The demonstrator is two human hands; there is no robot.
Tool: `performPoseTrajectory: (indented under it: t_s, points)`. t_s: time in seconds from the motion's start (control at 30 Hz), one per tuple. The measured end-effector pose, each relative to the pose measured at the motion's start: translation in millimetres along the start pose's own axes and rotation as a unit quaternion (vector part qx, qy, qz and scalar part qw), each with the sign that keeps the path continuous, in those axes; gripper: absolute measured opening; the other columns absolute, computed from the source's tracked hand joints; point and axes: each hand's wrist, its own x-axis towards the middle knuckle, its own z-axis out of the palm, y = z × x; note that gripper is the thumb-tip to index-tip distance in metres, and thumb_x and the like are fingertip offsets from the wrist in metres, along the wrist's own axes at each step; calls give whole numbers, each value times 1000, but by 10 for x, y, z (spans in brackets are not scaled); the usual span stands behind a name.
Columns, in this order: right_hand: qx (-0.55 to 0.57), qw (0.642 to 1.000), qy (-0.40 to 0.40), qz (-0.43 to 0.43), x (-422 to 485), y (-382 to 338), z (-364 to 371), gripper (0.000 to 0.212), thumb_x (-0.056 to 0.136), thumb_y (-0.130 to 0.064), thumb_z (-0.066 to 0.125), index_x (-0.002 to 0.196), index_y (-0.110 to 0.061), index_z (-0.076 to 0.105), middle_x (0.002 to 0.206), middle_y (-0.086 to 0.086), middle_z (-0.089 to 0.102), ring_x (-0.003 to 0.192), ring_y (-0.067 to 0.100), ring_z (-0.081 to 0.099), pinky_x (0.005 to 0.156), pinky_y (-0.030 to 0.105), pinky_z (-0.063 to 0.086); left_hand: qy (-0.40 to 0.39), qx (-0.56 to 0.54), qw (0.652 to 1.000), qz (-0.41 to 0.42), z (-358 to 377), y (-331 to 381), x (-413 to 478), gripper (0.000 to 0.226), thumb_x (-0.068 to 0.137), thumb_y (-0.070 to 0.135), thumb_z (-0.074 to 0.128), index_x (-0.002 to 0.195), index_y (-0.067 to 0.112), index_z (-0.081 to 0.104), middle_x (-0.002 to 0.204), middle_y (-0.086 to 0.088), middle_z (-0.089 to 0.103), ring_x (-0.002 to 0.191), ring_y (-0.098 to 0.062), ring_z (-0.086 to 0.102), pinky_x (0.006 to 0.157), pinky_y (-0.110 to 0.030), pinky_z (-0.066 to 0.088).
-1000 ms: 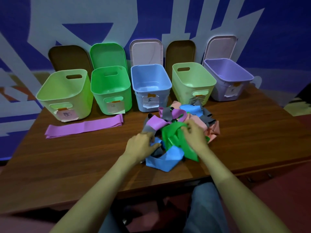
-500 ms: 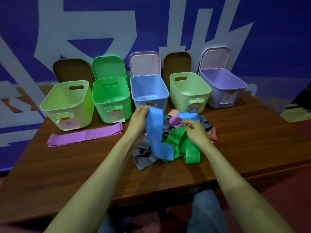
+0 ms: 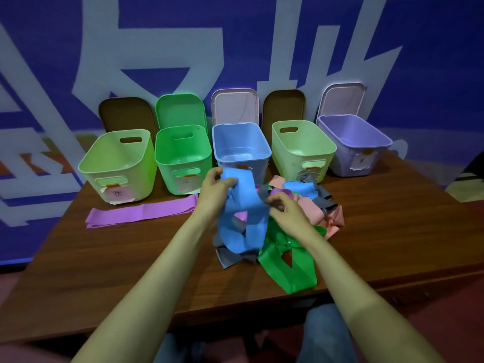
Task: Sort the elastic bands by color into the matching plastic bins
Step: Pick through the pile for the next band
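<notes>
A wooden table (image 3: 104,271) carries a row of five open bins along its far edge: light green bin (image 3: 117,163), green bin (image 3: 183,155), blue bin (image 3: 241,142), pale green bin (image 3: 303,142) and purple bin (image 3: 353,132), each with its lid leaning upright behind it. In front of the middle bins lies a tangled pile of bands (image 3: 311,208) in pink, grey, green and blue. A purple band (image 3: 141,213) lies flat before the two left bins. The blue band (image 3: 243,213) hangs in loops just before the blue bin, its lower end in the pile. The left hand (image 3: 216,189) pinches its top between thumb and curled fingers. The right hand (image 3: 285,208) has fingers curled at the band's right edge; blur hides whether they grip it.
</notes>
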Motion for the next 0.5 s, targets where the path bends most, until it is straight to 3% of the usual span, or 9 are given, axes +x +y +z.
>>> performPoseTrajectory:
  t_s: [0.07,0.1,0.2,0.27,0.33,0.43,0.5]
  points:
    - [52,998,28,-8,68,-66,-55,41,86,10,42,117,-15,49,111,1,56,110,18,53,82,18,42,-48,109,990,70,-118,-12,-28,22,88,0,54,97,20,54,73,0,55,56,-1,50,58,-18,40]
    - [75,996,25,-28,76,-130,-83,50,85,14,38,124,-16,45,120,5,53,111,15,51,82,13,42,-92,147,981,87,-150,-23,-40,24,88,0,54,99,22,56,74,3,57,58,2,49,60,-16,39]
    - [66,989,-83,-108,58,-318,-187,71,80,21,39,134,-26,39,132,-7,43,113,-2,47,79,3,41,-195,264,938,108,-197,-48,-60,34,80,20,51,111,21,64,106,-3,69,90,-12,61,83,-29,49]
    - [-5,977,-153,-145,26,-427,-231,65,81,19,44,129,-24,48,126,-16,46,109,-12,47,83,7,45,-205,290,929,107,-202,-23,-76,33,80,20,50,109,25,65,111,-7,69,97,-20,64,87,-37,52]
    - [6,980,-160,-114,3,-510,-225,47,88,12,45,122,-18,55,108,-18,55,93,-16,55,81,12,50,-198,286,930,119,-186,-13,-64,27,84,12,50,98,32,63,96,-5,70,84,-19,63,76,-34,52]
    - [122,982,-141,-32,15,-587,-235,26,97,-7,42,116,-14,58,113,6,65,88,6,67,77,22,55,-150,267,945,111,-175,-37,-38,15,84,11,54,90,24,52,70,-1,57,64,-18,47,59,-29,38]
    - [157,974,-160,-20,19,-577,-282,25,97,-21,47,121,-18,55,115,6,64,89,10,67,72,25,56,-132,227,962,74,-183,-91,0,13,82,15,57,88,21,47,75,-9,60,65,-20,50,61,-30,38]
